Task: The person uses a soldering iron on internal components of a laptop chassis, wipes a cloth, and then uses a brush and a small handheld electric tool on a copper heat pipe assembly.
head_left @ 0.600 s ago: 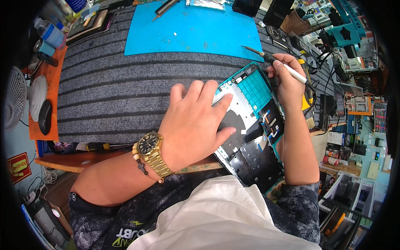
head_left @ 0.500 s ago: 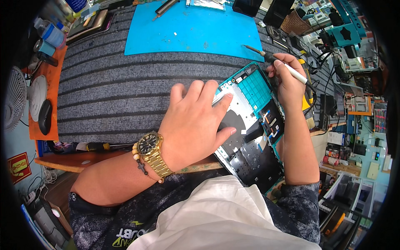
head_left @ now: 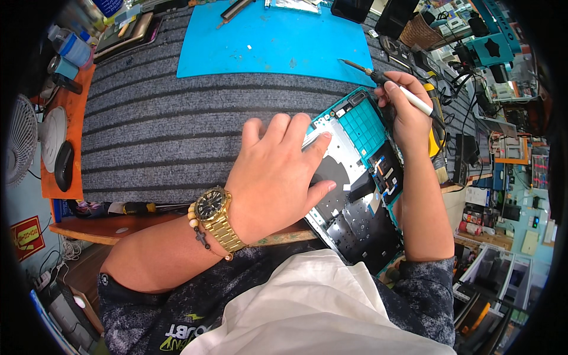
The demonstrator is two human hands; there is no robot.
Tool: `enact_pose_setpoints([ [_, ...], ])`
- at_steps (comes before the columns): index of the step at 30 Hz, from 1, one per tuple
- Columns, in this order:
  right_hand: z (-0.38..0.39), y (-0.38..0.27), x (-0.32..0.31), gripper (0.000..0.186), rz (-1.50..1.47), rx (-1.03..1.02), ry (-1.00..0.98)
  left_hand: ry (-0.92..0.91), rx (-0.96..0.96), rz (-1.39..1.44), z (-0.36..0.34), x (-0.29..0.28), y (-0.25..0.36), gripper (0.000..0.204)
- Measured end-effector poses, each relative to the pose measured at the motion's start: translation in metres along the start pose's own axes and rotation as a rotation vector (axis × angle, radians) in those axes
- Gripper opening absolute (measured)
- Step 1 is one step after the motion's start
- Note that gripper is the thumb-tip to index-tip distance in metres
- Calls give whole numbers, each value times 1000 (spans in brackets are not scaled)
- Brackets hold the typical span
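A teal-edged laptop shell (head_left: 349, 228) lies tilted across the table's front edge, its inside facing up with black, silver and teal areas. My left hand (head_left: 269, 177) rests on its left side, fingers spread; the index finger and thumb lie over the silver and black panel. My right hand (head_left: 411, 118) grips a soldering iron (head_left: 417, 102) with a white handle. The iron's brown metal tip points up and left, above the right edge of the blue mat (head_left: 266, 44), apart from the shell. My right forearm runs along the shell's right side.
Grey ribbed cloth (head_left: 160, 124) covers the table. A fan (head_left: 22, 139), a black mouse (head_left: 64, 165) and bottles (head_left: 76, 50) stand at left. At right are a brush (head_left: 441, 171), tangled cables and a teal microscope arm (head_left: 488, 50). Dark phones (head_left: 352, 9) lie at the back.
The soldering iron's tip has shifted slightly up and to the left, with my right hand turning a little. My left hand and the laptop shell stay in place.
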State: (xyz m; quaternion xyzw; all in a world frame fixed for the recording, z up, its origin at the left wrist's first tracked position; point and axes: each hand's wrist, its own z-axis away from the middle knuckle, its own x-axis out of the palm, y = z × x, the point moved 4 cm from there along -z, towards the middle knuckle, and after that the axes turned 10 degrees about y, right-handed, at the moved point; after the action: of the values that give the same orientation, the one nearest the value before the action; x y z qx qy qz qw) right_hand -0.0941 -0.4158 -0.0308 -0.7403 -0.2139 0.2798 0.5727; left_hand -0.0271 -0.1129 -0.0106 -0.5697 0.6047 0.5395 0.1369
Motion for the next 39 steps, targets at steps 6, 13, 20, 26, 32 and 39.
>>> enact_pose_setpoints([
  [6,1,-2,3,25,24,-1,1,4,0,-1,0,0,0,62],
  [13,1,-3,4,25,38,-3,-1,4,2,-5,1,0,0,63],
  [20,3,-6,-4,25,0,-15,2,9,28,-11,1,-1,0,67],
  [26,19,-20,-8,26,-55,-40,-11,-85,98,-41,4,-10,0,76],
  [32,42,-28,-13,26,-156,-38,-108,-124,117,-45,9,-18,0,78],
  [39,76,-39,-14,30,-251,-7,-204,-129,86,-3,13,-29,-6,76],
])
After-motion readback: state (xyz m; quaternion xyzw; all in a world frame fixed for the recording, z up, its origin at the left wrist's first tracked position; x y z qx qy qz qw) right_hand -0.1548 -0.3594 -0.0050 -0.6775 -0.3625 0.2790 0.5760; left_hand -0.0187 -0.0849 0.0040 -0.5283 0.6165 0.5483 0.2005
